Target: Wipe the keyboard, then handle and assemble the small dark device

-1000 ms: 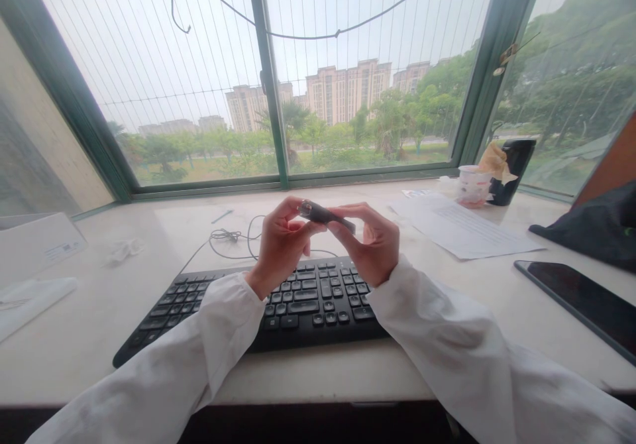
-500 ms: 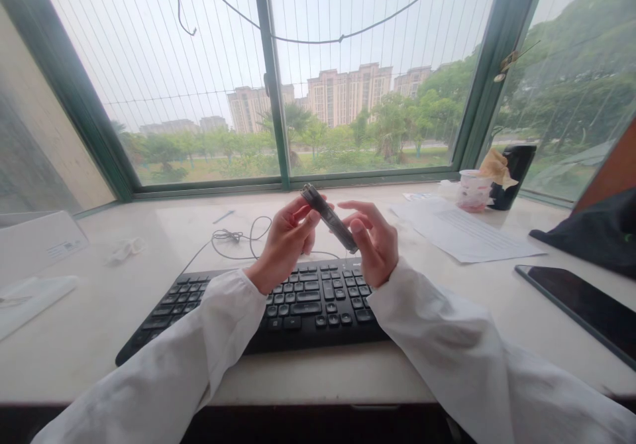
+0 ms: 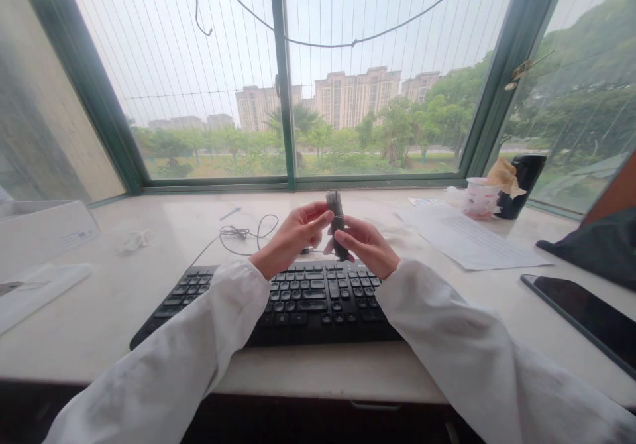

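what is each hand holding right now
Left hand: closed, fingertips pinching the upper part of the small dark gadget.
Right hand: closed, gripping the lower part of the same gadget.

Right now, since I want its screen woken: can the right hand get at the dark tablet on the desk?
Probably yes: only bare desk lies between the right hand and the tablet. But it is busy, gripping a small dark device together with the left hand.
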Tool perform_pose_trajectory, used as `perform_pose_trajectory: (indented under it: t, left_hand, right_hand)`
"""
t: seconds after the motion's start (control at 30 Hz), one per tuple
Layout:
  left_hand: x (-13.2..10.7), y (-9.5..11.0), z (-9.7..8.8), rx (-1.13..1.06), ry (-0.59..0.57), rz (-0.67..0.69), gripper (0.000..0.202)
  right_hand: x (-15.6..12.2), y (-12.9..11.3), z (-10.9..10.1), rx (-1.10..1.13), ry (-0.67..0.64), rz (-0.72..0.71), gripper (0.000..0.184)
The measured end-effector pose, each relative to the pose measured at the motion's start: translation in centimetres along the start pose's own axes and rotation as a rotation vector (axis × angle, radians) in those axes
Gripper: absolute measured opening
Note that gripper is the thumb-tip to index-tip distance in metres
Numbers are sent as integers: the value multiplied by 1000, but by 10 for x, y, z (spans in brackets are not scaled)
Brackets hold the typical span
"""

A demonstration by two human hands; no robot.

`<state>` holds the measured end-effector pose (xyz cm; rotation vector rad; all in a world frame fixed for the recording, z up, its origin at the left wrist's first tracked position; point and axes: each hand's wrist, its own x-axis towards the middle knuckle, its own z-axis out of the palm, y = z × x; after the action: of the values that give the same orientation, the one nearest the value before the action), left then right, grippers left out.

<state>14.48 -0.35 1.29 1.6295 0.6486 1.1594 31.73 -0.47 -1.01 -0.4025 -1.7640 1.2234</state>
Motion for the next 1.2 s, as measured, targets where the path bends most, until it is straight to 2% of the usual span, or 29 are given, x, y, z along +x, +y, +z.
perform_pose_trajectory:
  t: [0.1,0.2,0.33,0.4,0.6,0.73,0.87,1.07,1.2]
  left_hand:
    - [-1,3,1,120,57,-7,51]
    - [-1,5,0,303,76,7,51]
    - [-1,2,-2,493,8,-17,53]
    - [-1,0,-2,531,-33,-36,52]
    - [-1,-5,-5,590,1,-45,41]
    - [-1,-11,-10,661,-26,-45,35]
    - [-1,-15,-11,660,-26,-34,30]
    - [-1,-12,-8,661,2,46,25]
    - [-1,-11,-5,555,1,18,26]
  right_hand:
    - [1,8,-3,62,41,24,45]
    - [3,14,-7,121,162,22,44]
    - [6,16,-12,165,341,-17,38]
    - [7,17,-15,155,382,-39,39]
    - [6,19,-19,38,403,-50,41]
    - [5,21,-21,-58,402,-47,45]
    - [6,19,-20,-111,364,-52,50]
    - [8,4,-23,-209,240,-7,41]
    - [10,1,-30,-263,213,11,39]
